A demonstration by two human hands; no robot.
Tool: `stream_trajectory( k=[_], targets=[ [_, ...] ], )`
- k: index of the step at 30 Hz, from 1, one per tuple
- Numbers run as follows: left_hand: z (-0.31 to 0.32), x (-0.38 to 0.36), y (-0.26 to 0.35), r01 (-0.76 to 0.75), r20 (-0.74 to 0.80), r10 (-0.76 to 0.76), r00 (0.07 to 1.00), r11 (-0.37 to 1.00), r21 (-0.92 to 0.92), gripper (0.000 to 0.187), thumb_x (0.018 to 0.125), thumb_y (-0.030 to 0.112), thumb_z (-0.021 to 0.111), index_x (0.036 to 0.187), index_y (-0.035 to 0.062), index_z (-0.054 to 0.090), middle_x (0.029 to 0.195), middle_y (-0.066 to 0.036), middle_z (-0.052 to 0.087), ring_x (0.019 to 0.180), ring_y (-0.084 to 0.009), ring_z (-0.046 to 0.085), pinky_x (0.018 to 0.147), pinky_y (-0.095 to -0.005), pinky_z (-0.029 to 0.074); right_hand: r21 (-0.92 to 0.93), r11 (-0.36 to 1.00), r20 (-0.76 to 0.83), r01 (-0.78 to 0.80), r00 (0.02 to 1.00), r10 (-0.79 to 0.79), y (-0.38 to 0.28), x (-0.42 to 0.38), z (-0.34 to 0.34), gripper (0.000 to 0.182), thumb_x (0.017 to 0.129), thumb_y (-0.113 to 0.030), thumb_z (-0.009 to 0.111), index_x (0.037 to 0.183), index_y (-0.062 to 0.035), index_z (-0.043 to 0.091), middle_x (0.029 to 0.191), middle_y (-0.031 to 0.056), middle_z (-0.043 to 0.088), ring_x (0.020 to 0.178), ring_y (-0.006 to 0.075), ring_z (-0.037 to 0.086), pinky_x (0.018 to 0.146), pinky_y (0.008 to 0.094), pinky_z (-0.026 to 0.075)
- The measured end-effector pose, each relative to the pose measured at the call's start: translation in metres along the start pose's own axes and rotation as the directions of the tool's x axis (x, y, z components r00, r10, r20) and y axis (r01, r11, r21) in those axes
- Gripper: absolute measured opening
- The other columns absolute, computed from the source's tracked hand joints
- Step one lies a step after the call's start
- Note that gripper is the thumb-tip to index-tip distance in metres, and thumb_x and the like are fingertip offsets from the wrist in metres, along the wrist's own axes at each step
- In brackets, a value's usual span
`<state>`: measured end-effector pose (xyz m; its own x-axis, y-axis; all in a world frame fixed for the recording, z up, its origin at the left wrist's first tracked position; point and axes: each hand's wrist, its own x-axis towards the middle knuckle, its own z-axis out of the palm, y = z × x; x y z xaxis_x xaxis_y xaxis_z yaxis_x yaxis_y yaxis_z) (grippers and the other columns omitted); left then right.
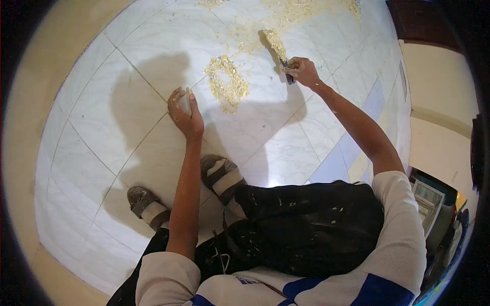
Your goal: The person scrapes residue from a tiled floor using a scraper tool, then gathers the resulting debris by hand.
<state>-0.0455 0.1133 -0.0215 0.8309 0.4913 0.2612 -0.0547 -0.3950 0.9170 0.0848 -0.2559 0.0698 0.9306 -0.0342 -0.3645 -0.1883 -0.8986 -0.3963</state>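
Observation:
My right hand (303, 72) is closed round the dark handle (289, 76) of a scraper. Its blade (275, 45) points up and left, covered with yellowish-white flakes. Left of it, a ring-shaped pile of the same flakes (229, 94) lies on the tiled floor (153, 46). My left hand (186, 115) is beside that pile, its fingers and thumb curled round a pale, flat piece (185, 103). The exact kind of that piece is not clear.
More flakes (298, 7) are scattered at the far side of the floor. My sandalled feet (222, 176) rest below the pile. A wall (23, 127) runs along the left; a pale cabinet (439, 148) and a framed item (427, 204) stand at right.

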Motion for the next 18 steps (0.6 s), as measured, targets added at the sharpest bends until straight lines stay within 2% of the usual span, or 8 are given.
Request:
stream_trajectory(
  k=[3,5,7,9,11,12,15,18],
  targets=[
    [-0.001,-0.001,0.000,-0.002,0.020,0.002,1.000,1.000,-0.022,0.024,0.102,0.013,0.067,0.120,-0.0016,0.063,0.129,-0.018,0.063,0.127,-0.0340,0.057,0.111,-0.0445,0.042,0.107,0.991,0.137,-0.086,0.988,0.071,0.010,0.019,-0.034,0.022,0.087,-0.021,0.083,0.097,-0.0026,0.075,0.079,0.0032,0.074,0.068,0.0094,0.066,0.064,0.0297,0.053],
    [-0.005,0.000,-0.003,-0.031,0.066,0.030,0.997,1.000,0.008,0.024,0.099,0.008,0.067,0.123,0.0015,0.062,0.134,-0.018,0.062,0.129,-0.0360,0.055,0.112,-0.0479,0.040,0.020,0.974,0.066,0.225,0.972,-0.225,0.043,0.058,-0.077,0.019,0.089,-0.018,0.080,0.100,-0.0030,0.077,0.081,0.0035,0.075,0.070,0.0090,0.066,0.063,0.0289,0.053],
    [-0.004,0.000,0.001,-0.042,0.083,0.044,0.996,0.999,-0.028,0.024,0.100,0.009,0.067,0.122,0.0019,0.062,0.133,-0.018,0.062,0.128,-0.0363,0.056,0.111,-0.0479,0.040,0.062,0.991,-0.131,0.120,0.985,-0.111,0.085,0.109,-0.138,0.020,0.090,-0.014,0.075,0.108,-0.0041,0.079,0.089,0.0047,0.078,0.075,0.0090,0.067,0.064,0.0259,0.052],
    [-0.001,-0.001,0.004,-0.009,0.090,0.013,0.996,0.999,-0.039,0.025,0.099,0.010,0.068,0.122,0.0020,0.062,0.133,-0.017,0.062,0.128,-0.0361,0.056,0.111,-0.0480,0.039,-0.390,0.791,-0.047,0.472,0.847,-0.529,0.126,0.152,-0.230,0.022,0.092,-0.015,0.074,0.110,-0.0054,0.081,0.093,0.0052,0.078,0.075,0.0065,0.066,0.062,0.0222,0.049],
    [0.001,-0.001,0.007,0.010,0.098,-0.009,0.995,1.000,-0.010,0.026,0.098,0.011,0.069,0.121,0.0022,0.062,0.132,-0.017,0.063,0.128,-0.0358,0.056,0.110,-0.0481,0.039,0.214,0.972,-0.035,0.094,0.995,-0.089,0.119,0.149,-0.274,0.023,0.094,-0.015,0.073,0.113,-0.0058,0.080,0.097,0.0060,0.079,0.075,0.0051,0.065,0.060,0.0216,0.048],
    [0.003,0.000,0.009,0.014,0.098,-0.016,0.995,1.000,0.020,0.027,0.097,0.011,0.070,0.121,0.0023,0.062,0.132,-0.016,0.063,0.128,-0.0356,0.057,0.110,-0.0482,0.039,0.490,0.862,0.074,-0.131,0.991,0.109,0.113,0.151,-0.289,0.024,0.095,-0.016,0.072,0.115,-0.0060,0.080,0.099,0.0064,0.079,0.075,0.0044,0.065,0.058,0.0213,0.047],
    [0.006,0.000,0.004,0.022,0.066,-0.023,0.998,1.000,0.014,0.027,0.094,0.012,0.071,0.118,0.0030,0.062,0.131,-0.015,0.063,0.127,-0.0348,0.057,0.110,-0.0483,0.039,0.348,0.871,-0.005,-0.347,0.928,0.372,0.083,0.145,-0.247,0.022,0.100,-0.017,0.068,0.116,-0.0076,0.080,0.095,0.0070,0.081,0.060,0.0041,0.060,0.049,0.0189,0.040],
    [0.001,-0.002,0.008,0.028,0.081,-0.030,0.996,0.999,0.025,0.026,0.094,0.012,0.072,0.117,0.0036,0.062,0.132,-0.015,0.063,0.127,-0.0351,0.057,0.110,-0.0483,0.039,0.352,0.870,0.126,-0.345,0.939,0.321,0.093,0.138,-0.197,0.016,0.097,-0.019,0.072,0.105,-0.0099,0.083,0.089,0.0070,0.081,0.057,0.0033,0.058,0.047,0.0205,0.037]
  ],
)
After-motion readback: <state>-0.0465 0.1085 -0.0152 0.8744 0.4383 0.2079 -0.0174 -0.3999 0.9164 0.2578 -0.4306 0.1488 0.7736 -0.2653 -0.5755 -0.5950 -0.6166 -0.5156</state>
